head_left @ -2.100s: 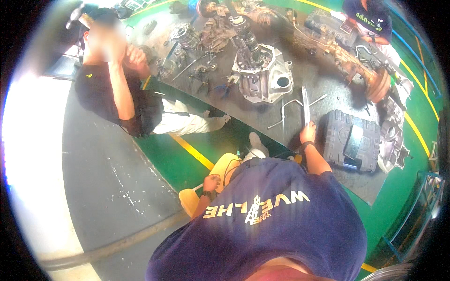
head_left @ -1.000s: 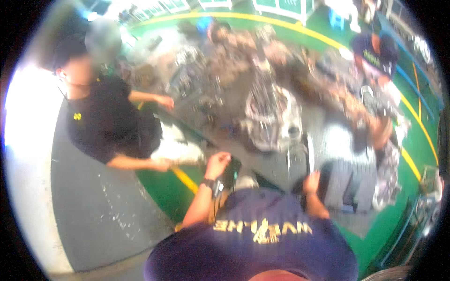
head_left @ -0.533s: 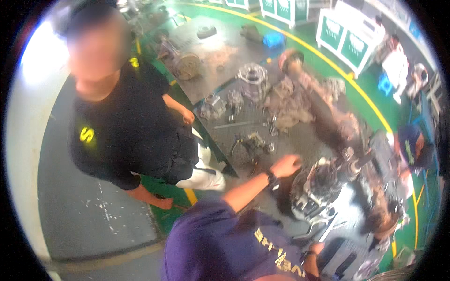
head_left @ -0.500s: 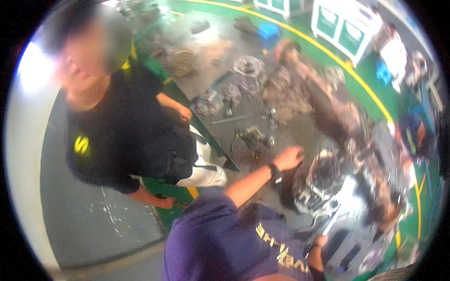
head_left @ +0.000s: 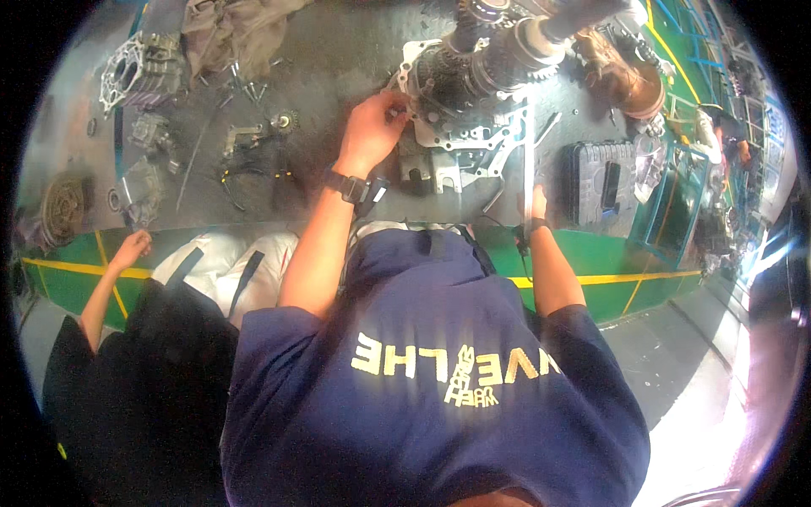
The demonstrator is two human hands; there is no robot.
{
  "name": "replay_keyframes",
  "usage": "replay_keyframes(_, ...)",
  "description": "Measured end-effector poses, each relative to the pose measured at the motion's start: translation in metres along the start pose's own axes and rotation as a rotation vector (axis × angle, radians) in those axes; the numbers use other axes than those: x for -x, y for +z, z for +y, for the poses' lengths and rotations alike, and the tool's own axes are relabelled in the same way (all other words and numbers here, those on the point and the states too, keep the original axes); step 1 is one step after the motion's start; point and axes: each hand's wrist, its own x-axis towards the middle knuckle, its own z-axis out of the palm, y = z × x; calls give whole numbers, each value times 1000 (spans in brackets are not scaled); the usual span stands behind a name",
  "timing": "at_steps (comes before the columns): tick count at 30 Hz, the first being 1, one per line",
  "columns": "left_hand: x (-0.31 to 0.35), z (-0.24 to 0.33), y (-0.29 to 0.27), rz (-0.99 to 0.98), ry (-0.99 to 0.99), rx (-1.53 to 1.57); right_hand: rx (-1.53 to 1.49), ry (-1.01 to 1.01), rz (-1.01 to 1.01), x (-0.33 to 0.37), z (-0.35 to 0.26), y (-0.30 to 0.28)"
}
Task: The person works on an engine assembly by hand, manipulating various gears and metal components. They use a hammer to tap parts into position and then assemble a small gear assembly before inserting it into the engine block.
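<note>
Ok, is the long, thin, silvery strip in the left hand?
No, the right hand holds that strip; the left hand is beside the silvery metal gear housing.

Lighting: bright, uneven. Overexposure: white burn-out at lower right. Glare: highlights on metal gears and along an upright pale strip. Tabletop: comparatively dim. Distortion: fisheye; yellow floor line bowed. Surround: black, purplish fringe at right. Focus: moderately sharp centrally, softer toward rim.
</note>
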Motion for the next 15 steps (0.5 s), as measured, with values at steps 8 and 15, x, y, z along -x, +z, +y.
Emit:
replay_keyframes(8,-12,6,-13,49,79,-82,8,-62,-61,9,-23,29)
replay_keyframes(15,-54,-12,-6,-80,512,-265,73,-129,-25,-1,-37,44)
